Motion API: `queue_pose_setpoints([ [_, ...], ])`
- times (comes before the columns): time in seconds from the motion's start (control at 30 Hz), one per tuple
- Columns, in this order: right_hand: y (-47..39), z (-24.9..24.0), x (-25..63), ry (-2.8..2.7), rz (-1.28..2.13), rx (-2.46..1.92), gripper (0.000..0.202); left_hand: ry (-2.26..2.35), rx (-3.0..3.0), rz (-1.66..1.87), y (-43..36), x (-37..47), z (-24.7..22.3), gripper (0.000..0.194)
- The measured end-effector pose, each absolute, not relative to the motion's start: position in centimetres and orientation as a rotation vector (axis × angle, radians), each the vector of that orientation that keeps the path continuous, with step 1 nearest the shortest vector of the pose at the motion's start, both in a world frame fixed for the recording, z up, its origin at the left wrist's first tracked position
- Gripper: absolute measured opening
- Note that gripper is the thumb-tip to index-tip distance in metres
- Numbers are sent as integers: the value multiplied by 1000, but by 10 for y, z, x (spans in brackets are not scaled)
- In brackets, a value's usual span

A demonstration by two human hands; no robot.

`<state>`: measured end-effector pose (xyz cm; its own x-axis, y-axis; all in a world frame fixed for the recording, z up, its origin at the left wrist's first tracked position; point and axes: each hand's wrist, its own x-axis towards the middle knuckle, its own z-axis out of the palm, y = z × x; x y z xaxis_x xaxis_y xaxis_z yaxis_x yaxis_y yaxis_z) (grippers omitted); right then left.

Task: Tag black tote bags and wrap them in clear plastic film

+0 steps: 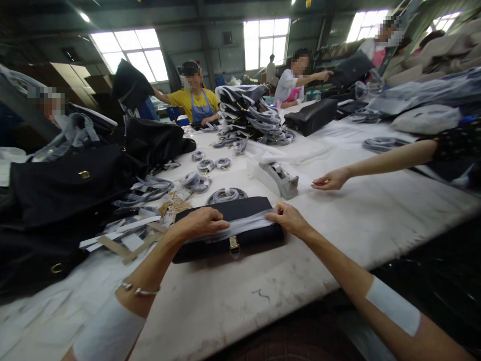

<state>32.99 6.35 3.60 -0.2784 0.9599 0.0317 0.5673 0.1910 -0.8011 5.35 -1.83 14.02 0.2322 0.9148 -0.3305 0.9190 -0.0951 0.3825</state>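
Observation:
A black handbag [250, 208] with a gold clasp [234, 245] lies flat in front of me on the white table. Across it runs a band of translucent plastic wrap [246, 224]. My left hand [201, 223] is closed on the band's left part, its fingers curled over the bag. At the other end, my right hand [287, 218] pinches the wrap between thumb and fingertips near the bag's right edge. Just behind the bag lies a coiled strap [227, 194] in plastic. What the band covers is hard to make out.
A grey tape dispenser [278, 178] stands behind the bag, with a co-worker's hand [332, 179] to its right. Black bags [71, 185] are heaped at left, near paper strips and tags [175, 205]. Wrapped bags [244, 110] are stacked farther back, where other people handle bags.

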Motion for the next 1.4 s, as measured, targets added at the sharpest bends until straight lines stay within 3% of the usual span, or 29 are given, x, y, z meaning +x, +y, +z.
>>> queue_pose_setpoints([
  [0.2,62,37,330,-1929,955,-1417,35,1574,1812,114,-23,41,146,31],
  [0.47,62,37,330,-1926,976,-1393,36,1779,1690,220,-12,42,117,24],
  [0.67,64,35,330,-1878,1046,-1381,39,1955,2117,392,-30,61,116,13],
  [0.77,62,34,329,-1848,1066,-1359,40,1739,2526,498,-43,96,107,30],
  [0.83,58,36,328,-1845,1066,-1341,40,1642,2663,374,-49,120,90,47],
  [0.97,48,38,325,-1748,1163,-1269,39,1807,2729,178,-57,145,53,72],
  [1.27,47,26,343,-1242,1729,-1089,46,1918,2728,88,-49,153,47,78],
  [1.4,61,23,369,-1225,1607,-1137,41,1922,2724,74,-48,155,47,78],
])
